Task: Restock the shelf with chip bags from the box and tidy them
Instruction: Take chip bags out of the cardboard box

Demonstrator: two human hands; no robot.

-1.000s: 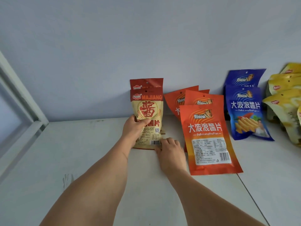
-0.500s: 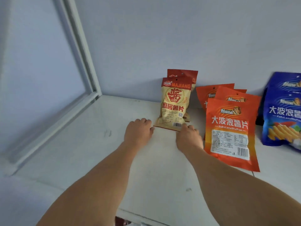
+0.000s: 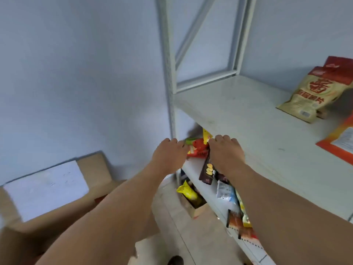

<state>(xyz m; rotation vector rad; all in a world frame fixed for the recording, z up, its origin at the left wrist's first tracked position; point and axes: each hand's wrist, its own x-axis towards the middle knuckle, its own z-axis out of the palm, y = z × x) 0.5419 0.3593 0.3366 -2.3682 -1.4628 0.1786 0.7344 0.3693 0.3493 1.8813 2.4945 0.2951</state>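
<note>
White shelf board (image 3: 248, 119) fills the right of frame, pale wall behind, cardboard box (image 3: 57, 197) lower left. Beige-and-red chip bag (image 3: 313, 96) leans upright far right; orange bag (image 3: 338, 144) is cut off at the edge. Your left hand (image 3: 168, 155) and right hand (image 3: 226, 152) hang loosely curled, holding nothing. Lower-tier packets are blurred.

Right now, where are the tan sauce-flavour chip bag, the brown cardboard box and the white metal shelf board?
tan sauce-flavour chip bag (image 3: 313, 94): head view, front panel.
brown cardboard box (image 3: 95, 165): head view, flap.
white metal shelf board (image 3: 238, 115): head view, bare top.
</note>
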